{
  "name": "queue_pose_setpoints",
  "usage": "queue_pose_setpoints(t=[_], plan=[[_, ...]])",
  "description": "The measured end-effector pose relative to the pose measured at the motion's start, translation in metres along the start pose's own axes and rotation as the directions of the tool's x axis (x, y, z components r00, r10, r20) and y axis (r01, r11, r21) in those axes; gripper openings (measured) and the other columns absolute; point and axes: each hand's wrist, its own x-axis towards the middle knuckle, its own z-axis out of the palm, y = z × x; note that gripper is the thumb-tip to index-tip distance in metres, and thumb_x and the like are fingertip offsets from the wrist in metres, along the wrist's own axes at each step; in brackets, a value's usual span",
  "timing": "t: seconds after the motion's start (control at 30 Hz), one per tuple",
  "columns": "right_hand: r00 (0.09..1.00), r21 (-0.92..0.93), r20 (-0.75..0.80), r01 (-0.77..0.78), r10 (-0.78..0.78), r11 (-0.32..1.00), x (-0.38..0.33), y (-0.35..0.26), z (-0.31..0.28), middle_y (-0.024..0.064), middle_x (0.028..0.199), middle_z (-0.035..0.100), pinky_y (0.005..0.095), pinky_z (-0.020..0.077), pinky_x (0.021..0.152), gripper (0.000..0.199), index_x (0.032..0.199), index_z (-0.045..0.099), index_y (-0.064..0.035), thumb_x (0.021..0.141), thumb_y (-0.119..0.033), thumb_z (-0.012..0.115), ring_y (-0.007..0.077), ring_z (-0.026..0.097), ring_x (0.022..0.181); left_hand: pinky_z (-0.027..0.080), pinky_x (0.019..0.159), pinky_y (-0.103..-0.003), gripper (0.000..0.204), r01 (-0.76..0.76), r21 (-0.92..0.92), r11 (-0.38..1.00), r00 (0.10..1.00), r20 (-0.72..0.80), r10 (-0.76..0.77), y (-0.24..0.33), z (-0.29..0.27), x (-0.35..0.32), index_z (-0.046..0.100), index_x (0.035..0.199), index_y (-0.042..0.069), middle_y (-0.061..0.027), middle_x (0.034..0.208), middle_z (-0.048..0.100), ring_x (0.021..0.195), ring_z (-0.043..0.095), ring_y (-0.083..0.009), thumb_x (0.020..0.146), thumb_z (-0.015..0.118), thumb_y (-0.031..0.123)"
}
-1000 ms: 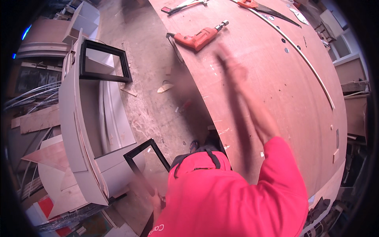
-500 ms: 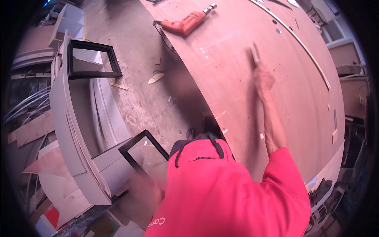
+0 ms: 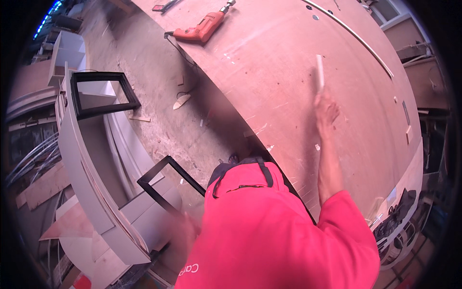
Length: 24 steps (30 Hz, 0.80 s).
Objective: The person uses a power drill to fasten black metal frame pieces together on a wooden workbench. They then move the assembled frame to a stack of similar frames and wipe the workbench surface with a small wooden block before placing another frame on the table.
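My right hand (image 3: 327,111) is stretched out over a large brown plywood worktop (image 3: 288,62) and grips a thin white stick (image 3: 319,71) that points away from me. My left hand (image 3: 186,232) hangs low at my left side, blurred, beside the lower corner of a black rectangular frame (image 3: 166,185); whether it grips the frame is not clear. My pink sweatshirt (image 3: 269,231) fills the lower middle of the view.
An orange power drill (image 3: 202,26) with its cord lies at the far end of the worktop. A long pale strip (image 3: 356,36) runs along the right side. Grey cabinet panels (image 3: 86,159) and another black frame (image 3: 103,94) stand at left on a dusty floor.
My right hand has swung from a blur over the worktop to a steadier outstretched pose with the white stick. The view has shifted, so the drill sits higher and the frames nearer.
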Motion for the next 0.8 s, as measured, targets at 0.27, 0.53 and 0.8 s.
queue_pose_setpoints(t=[0.27, 0.53, 0.8], plan=[[0.664, 0.348, 0.124, 0.667, -0.738, 0.659, -0.181, -0.096, 0.041, 0.0115, 0.080, 0.071, 0.0469, 0.0563, 0.054, 0.037, 0.130, 0.066, -0.0076, 0.094, -0.011, 0.058, 0.0283, 0.073, 0.065, 0.043, 0.055, -0.036, 0.050, -0.110, 0.121, 0.987, 0.985, -0.118, 0.125, 0.006, -0.007, 0.044, 0.062, 0.073, 0.005, -0.0045, 0.062, 0.060, 0.054, 0.055, -0.0172, 0.099, 0.081, 0.043], [0.938, 0.237, -0.196, -0.238, 0.286, 0.942, 0.010, 0.132, 0.002, 0.0242, 0.116, 0.076, 0.0540, 0.0594, 0.086, 0.041, 0.133, 0.068, -0.0072, 0.104, -0.037, 0.065, 0.0427, 0.075, 0.103, 0.046, 0.055, -0.038, 0.042, -0.103, 0.013, 0.995, 0.994, -0.021, 0.104, 0.062, 0.023, -0.016, 0.065, 0.119, -0.003, -0.0055, 0.088, 0.063, 0.068, 0.059, -0.0186, 0.105, 0.074, 0.036], [0.527, -0.065, -0.407, -0.831, 0.746, 0.552, 0.125, 0.330, -0.062, 0.0185, 0.114, 0.079, 0.0580, 0.0600, 0.085, 0.035, 0.124, 0.072, -0.0100, 0.106, -0.036, 0.058, 0.0418, 0.078, 0.104, 0.056, 0.081, -0.043, 0.056, -0.153, 0.244, 0.958, 0.988, 0.042, 0.147, 0.034, 0.016, 0.010, 0.061, 0.135, -0.014, -0.0152, 0.123, 0.070, 0.095, 0.068, -0.0253, 0.107, 0.071, 0.033]])
